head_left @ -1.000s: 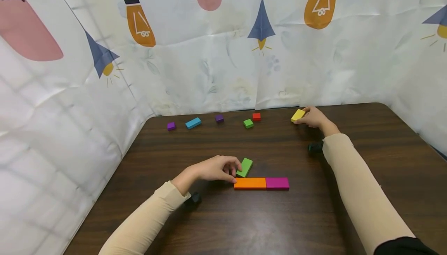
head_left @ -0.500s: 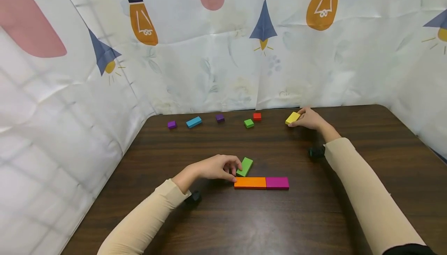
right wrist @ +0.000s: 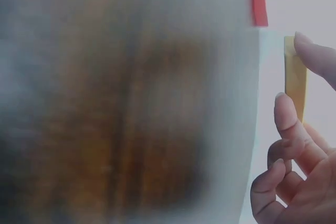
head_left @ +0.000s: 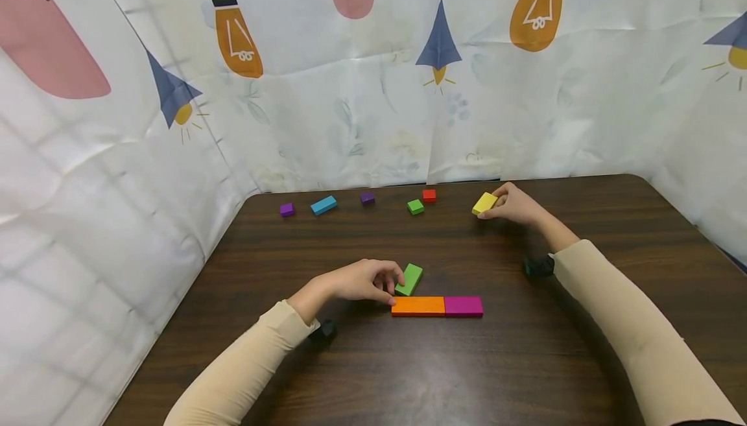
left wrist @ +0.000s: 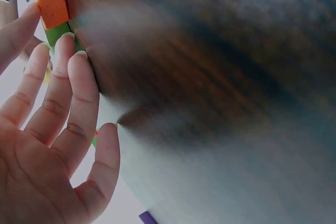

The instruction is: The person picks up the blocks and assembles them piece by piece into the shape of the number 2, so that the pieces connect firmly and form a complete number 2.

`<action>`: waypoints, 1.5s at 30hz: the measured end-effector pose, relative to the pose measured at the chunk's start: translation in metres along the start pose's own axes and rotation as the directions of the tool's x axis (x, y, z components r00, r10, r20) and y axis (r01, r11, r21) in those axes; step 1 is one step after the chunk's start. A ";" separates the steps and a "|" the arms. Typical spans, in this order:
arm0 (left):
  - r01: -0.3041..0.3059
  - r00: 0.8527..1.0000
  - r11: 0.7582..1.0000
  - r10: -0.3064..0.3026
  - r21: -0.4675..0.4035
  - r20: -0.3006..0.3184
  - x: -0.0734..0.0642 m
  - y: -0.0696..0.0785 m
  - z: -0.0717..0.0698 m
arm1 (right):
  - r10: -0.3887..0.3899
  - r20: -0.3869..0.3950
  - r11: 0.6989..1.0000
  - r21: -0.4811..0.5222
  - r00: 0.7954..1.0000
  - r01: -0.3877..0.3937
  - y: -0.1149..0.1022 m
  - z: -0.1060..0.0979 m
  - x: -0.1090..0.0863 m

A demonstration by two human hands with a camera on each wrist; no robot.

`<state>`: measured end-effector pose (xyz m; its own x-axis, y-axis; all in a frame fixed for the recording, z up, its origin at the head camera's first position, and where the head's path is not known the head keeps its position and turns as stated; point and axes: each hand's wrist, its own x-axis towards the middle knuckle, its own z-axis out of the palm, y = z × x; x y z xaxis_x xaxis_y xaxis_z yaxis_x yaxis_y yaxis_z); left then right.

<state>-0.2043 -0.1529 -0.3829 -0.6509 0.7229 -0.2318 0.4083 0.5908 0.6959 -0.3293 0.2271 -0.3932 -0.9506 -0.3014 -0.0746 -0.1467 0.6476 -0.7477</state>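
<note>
In the head view, my right hand point(head_left: 518, 208) pinches a yellow block point(head_left: 484, 203) between thumb and fingers at the back right of the table. The right wrist view shows the yellow block point(right wrist: 295, 80) edge-on, with the thumb on one side and a fingertip on the other. My left hand point(head_left: 357, 281) rests near the middle, fingers relaxed. Its thumb touches the left end of an orange block point(head_left: 417, 306), and its fingertips are at a slanted green block point(head_left: 411, 279) just behind. A magenta block point(head_left: 463, 306) stands end to end with the orange one.
Along the back of the dark wood table point(head_left: 443, 374) lie a purple block point(head_left: 286, 209), a blue block point(head_left: 323, 205), a dark purple block point(head_left: 367, 198), a small green block point(head_left: 415, 207) and a red block point(head_left: 428, 196). A printed white curtain point(head_left: 362, 108) hangs behind.
My right hand has moved left and slightly toward me with the yellow block. The left hand and the blocks by it have stayed in place.
</note>
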 end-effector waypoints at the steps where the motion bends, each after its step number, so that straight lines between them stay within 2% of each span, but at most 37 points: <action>1: 0.001 1.000 1.000 -0.001 0.001 0.000 0.000 0.000 0.000 | -0.004 0.001 1.000 0.004 1.000 0.004 -0.001 0.001 -0.002; 13: -0.010 1.000 1.000 0.010 -0.017 -0.009 0.000 -0.003 0.002 | -0.087 0.006 0.996 0.031 0.996 0.086 -0.018 0.015 -0.020; 23: -0.001 1.000 1.000 0.001 -0.029 0.001 -0.001 -0.003 0.004 | -0.109 0.044 0.992 0.063 0.993 0.106 -0.028 0.033 -0.033; 33: -0.019 1.000 1.000 0.018 -0.021 -0.006 0.001 -0.006 0.002 | -0.151 0.087 0.986 0.087 0.985 0.144 -0.039 0.046 -0.037; 45: -0.011 1.000 1.000 0.011 -0.030 -0.003 0.001 -0.006 0.002 | -0.196 0.139 0.978 0.097 0.971 0.184 -0.049 0.063 -0.039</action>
<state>-0.2063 -0.1548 -0.3886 -0.6483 0.7283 -0.2219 0.3965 0.5718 0.7182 -0.2674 0.1631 -0.3951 -0.8559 -0.5168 -0.0176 -0.2916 0.5105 -0.8089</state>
